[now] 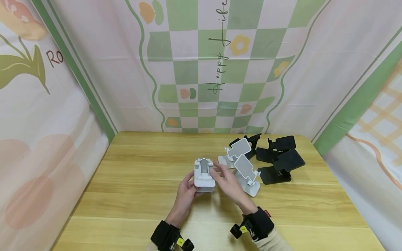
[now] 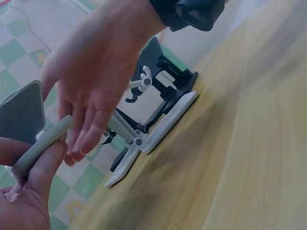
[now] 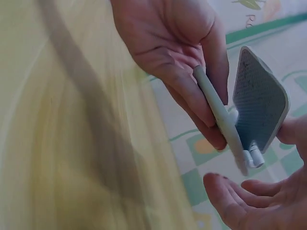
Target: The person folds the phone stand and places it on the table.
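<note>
Facing me across the desk [image 1: 141, 195], I read "Happy Life" [image 1: 218, 47] in dark script on the green-and-white checked cloth [image 1: 185, 71], the words turned sideways and running upward. On the cloth to my left [image 1: 66, 118], beside a printed flower [image 1: 23, 55], I make out "RO" [image 1: 54, 57]. The yellow labels [image 1: 243, 229] at my black wristbands [image 1: 260, 223] and the red tag [image 1: 267, 213] on the right one are too small for me to read.

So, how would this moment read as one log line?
left hand: grips stand | right hand: beside it | table: white stands, black stands to the right
</note>
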A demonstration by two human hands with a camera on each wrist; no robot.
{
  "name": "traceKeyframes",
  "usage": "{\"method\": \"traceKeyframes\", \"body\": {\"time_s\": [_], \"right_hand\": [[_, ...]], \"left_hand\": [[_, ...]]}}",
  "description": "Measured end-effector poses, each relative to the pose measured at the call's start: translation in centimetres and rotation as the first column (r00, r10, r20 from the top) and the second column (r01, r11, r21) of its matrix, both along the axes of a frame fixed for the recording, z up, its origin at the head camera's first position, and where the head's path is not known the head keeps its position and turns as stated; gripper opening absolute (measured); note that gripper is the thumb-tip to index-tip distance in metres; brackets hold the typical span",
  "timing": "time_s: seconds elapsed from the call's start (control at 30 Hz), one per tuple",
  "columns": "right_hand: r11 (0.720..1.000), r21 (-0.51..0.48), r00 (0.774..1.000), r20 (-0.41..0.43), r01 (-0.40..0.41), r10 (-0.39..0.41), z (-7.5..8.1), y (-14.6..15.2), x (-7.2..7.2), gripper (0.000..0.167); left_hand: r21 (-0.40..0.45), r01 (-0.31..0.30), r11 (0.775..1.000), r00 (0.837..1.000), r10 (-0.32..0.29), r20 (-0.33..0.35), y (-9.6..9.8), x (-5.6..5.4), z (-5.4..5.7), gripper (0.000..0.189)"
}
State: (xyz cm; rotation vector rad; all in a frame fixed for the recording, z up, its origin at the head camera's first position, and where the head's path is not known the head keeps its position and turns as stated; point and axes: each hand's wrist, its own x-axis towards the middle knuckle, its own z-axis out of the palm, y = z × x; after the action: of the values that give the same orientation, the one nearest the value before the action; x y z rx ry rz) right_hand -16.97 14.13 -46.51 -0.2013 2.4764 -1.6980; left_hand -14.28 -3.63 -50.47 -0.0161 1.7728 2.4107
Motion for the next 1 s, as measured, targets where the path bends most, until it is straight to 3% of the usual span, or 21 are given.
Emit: {"method": "traceKeyframes", "body": {"time_s": [0.17, 0.33, 0.5, 0.77, 0.87, 1.0], "right_hand": [[0.986, -0.165, 0.993, 0.108, -0.028, 0.047, -0.4, 0.1, -0.5, 0.062], [0.961, -0.273, 0.982, 0.162, -0.052, 0.099, -0.4, 0.3, -0.9, 0.061], [0.956, -0.291, 0.977, 0.189, -0.037, 0.096, -0.5, 0.5, -0.9, 0.063], [0.946, -0.324, 0.973, 0.214, -0.016, 0.089, -0.5, 0.5, -1.0, 0.065], [0.942, -0.334, 0.973, 0.21, -0.019, 0.094, -0.4, 0.4, -1.0, 0.065], [0.945, -0.327, 0.974, 0.21, -0.01, 0.083, -0.3, 0.5, -1.0, 0.065]], "left_hand": [[-0.007, -0.002, 1.0, 1.0, 0.002, 0.002, 0.0, -0.2, 0.0, 0.06], [-0.011, 0.007, 1.0, 1.0, -0.006, 0.001, -0.1, -0.3, -0.1, 0.058], [0.005, 0.031, 1.0, 1.0, -0.031, -0.004, -0.2, -0.4, -0.1, 0.055], [0.137, 0.017, 0.99, 0.998, -0.025, 0.054, -0.7, -1.0, 0.7, 0.052], [0.114, 0.015, 0.993, 0.998, -0.021, 0.054, -0.8, -1.1, 1.1, 0.055], [-0.005, 0.016, 1.0, 0.998, -0.016, 0.055, -1.1, -1.3, 1.6, 0.06]]}}
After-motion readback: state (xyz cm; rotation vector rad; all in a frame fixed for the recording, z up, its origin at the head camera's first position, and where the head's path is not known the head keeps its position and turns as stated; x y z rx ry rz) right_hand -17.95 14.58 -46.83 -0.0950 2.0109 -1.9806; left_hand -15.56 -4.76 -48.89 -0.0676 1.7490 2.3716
